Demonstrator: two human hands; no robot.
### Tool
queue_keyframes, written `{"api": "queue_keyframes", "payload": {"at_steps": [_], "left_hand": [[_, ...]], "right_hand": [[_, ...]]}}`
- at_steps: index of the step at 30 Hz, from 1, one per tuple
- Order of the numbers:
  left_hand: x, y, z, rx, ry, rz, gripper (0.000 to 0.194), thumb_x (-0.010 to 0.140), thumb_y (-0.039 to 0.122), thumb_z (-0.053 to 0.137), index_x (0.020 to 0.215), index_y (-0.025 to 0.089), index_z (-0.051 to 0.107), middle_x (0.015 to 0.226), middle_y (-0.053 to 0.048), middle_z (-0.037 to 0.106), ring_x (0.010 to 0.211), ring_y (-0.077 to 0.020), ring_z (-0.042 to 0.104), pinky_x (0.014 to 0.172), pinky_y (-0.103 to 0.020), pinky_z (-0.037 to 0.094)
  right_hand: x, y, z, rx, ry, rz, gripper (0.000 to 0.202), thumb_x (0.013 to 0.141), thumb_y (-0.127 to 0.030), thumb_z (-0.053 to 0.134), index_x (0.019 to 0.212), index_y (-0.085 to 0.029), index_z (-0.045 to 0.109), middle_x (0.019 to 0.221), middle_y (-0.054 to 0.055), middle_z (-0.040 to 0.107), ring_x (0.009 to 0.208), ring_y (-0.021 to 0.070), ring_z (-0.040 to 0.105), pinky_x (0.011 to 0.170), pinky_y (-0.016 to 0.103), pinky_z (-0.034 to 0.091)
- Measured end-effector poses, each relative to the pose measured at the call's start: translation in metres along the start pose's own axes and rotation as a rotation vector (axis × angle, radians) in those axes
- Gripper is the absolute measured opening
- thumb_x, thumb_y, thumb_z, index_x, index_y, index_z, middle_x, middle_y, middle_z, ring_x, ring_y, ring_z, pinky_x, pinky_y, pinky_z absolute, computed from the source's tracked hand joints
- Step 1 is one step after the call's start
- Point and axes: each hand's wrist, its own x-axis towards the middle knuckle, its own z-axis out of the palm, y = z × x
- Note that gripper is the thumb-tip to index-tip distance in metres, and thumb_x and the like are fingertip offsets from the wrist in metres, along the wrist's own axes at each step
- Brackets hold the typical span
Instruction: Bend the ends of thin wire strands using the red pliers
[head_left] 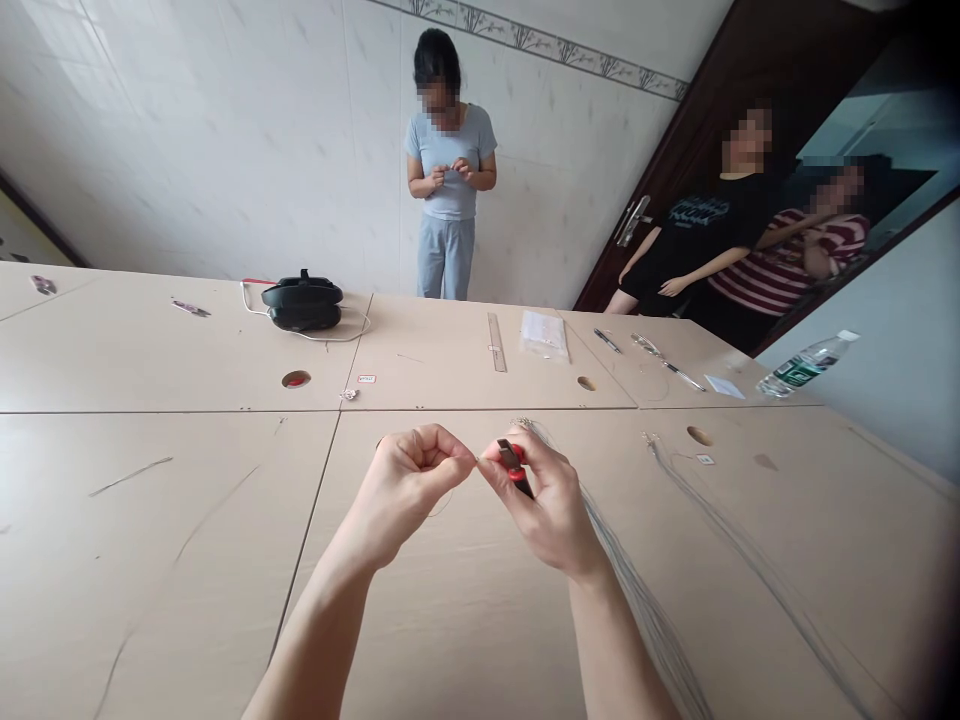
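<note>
Over the middle of the table point(420, 640), my left hand point(401, 490) is closed, thumb and forefinger pinched on a thin wire point(444, 506) that curves below it. My right hand point(551, 505) is wrapped round small pliers point(514, 466) with red and black handles, their dark jaws pointing up and away. Its thumb and forefinger also pinch together, meeting the left fingertips. Whatever tiny piece lies between the fingertips is too small to make out. Just beyond and right of my right hand runs a bundle of long thin wires point(637, 580).
Another wire bundle point(750, 575) lies at the right, loose strands point(180, 550) at the left. Farther back are a black case point(304, 303), a ruler point(496, 343), plastic bags point(544, 334), pens point(607, 341) and a bottle point(806, 365). Several people stand beyond the table.
</note>
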Motion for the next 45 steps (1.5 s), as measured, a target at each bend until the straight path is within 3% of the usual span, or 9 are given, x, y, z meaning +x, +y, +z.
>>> {"api": "queue_keyframes", "payload": {"at_steps": [9, 13, 17, 23, 34, 45], "left_hand": [[-0.001, 0.002, -0.001, 0.0, -0.003, -0.018, 0.02, 0.08, 0.032, 0.064, 0.068, 0.017, 0.059, 0.061, 0.004, 0.046, 0.053, -0.0068, 0.026, 0.048, -0.022, 0.02], [0.002, 0.0, -0.001, -0.049, 0.089, -0.033, 0.021, 0.079, 0.033, 0.065, 0.068, 0.017, 0.058, 0.054, 0.008, 0.035, 0.05, -0.0062, 0.019, 0.047, -0.022, 0.015], [0.006, 0.0, 0.0, -0.106, 0.187, -0.056, 0.017, 0.077, 0.03, 0.065, 0.069, 0.017, 0.057, 0.051, 0.009, 0.028, 0.049, -0.0059, 0.017, 0.047, -0.023, 0.014], [0.008, 0.002, 0.001, -0.195, 0.268, -0.037, 0.019, 0.073, 0.028, 0.067, 0.067, 0.018, 0.052, 0.052, 0.01, 0.026, 0.05, -0.0063, 0.018, 0.047, -0.022, 0.014], [0.009, 0.0, 0.0, -0.249, 0.29, -0.025, 0.02, 0.074, 0.028, 0.068, 0.069, 0.017, 0.053, 0.052, 0.011, 0.025, 0.049, -0.0054, 0.017, 0.046, -0.021, 0.013], [0.006, 0.001, 0.009, -0.149, 0.308, 0.02, 0.019, 0.075, 0.031, 0.066, 0.068, 0.018, 0.055, 0.049, 0.011, 0.028, 0.045, -0.005, 0.017, 0.042, -0.021, 0.013]], "right_hand": [[0.0, -0.001, 0.001, -0.014, -0.009, 0.027, 0.013, 0.094, -0.025, 0.057, 0.082, -0.022, 0.054, 0.073, -0.002, 0.047, 0.07, 0.0139, 0.046, 0.066, 0.027, 0.039], [0.0, 0.002, 0.002, -0.04, 0.012, 0.023, 0.002, 0.094, -0.023, 0.056, 0.093, -0.023, 0.057, 0.075, -0.001, 0.05, 0.071, 0.0151, 0.049, 0.068, 0.028, 0.042], [0.002, 0.009, 0.006, -0.253, 0.089, -0.057, 0.01, 0.09, -0.012, 0.052, 0.093, -0.021, 0.056, 0.077, 0.0, 0.053, 0.073, 0.0174, 0.049, 0.073, 0.032, 0.041], [0.004, 0.017, 0.014, -0.458, 0.102, -0.125, 0.021, 0.081, -0.003, 0.05, 0.091, -0.02, 0.054, 0.076, 0.001, 0.054, 0.072, 0.0189, 0.048, 0.076, 0.033, 0.039], [0.002, 0.013, 0.017, -0.521, 0.091, -0.117, 0.023, 0.079, -0.003, 0.048, 0.09, -0.021, 0.054, 0.077, 0.002, 0.056, 0.071, 0.0199, 0.049, 0.074, 0.034, 0.039], [0.001, 0.016, 0.021, -0.516, 0.095, -0.087, 0.02, 0.079, -0.004, 0.049, 0.09, -0.02, 0.054, 0.076, 0.001, 0.055, 0.072, 0.019, 0.047, 0.075, 0.033, 0.037]]}}
